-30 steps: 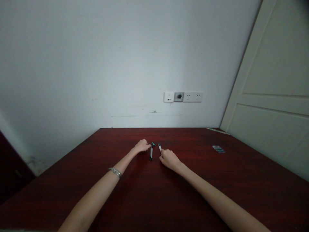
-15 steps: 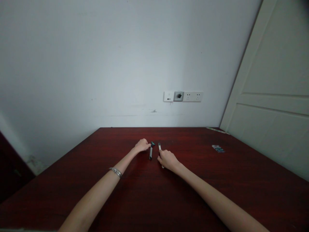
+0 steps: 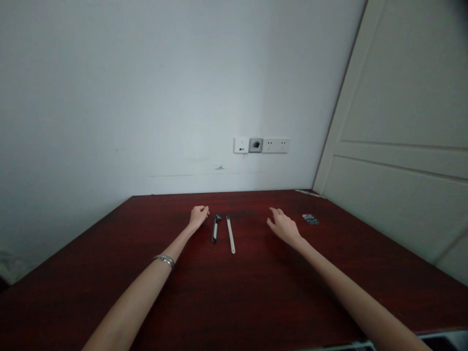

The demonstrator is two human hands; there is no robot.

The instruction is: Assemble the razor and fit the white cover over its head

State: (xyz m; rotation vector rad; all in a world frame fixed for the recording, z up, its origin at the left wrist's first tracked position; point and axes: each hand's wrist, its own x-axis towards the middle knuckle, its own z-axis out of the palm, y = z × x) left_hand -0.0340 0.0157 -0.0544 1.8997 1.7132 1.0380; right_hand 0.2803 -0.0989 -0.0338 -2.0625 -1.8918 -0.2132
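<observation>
A razor (image 3: 215, 230) with a dark and pale handle lies on the dark red table (image 3: 204, 297), its head towards the wall. Just right of it and apart lies a slim white toothbrush-like stick (image 3: 231, 236), with a dark far end and a small hole at the near end. My left hand (image 3: 199, 217) rests left of the razor, fingers curled in, nothing seen in them. Over the table on the right, my right hand (image 3: 284, 227) is empty with its fingers apart. It is nearest to a small clear flat pack (image 3: 310, 219) with bluish-dark pieces inside.
A white wall with a row of sockets (image 3: 262, 145) stands behind the table. At the right a pale panelled door (image 3: 402, 122) borders the table edge. A thin pale strip (image 3: 309, 193) lies in the far right corner.
My right hand has let go of the white stick and moved right, fingers opening. The stick now lies fully in sight. My left hand has drawn slightly away from the razor. The view has turned right.
</observation>
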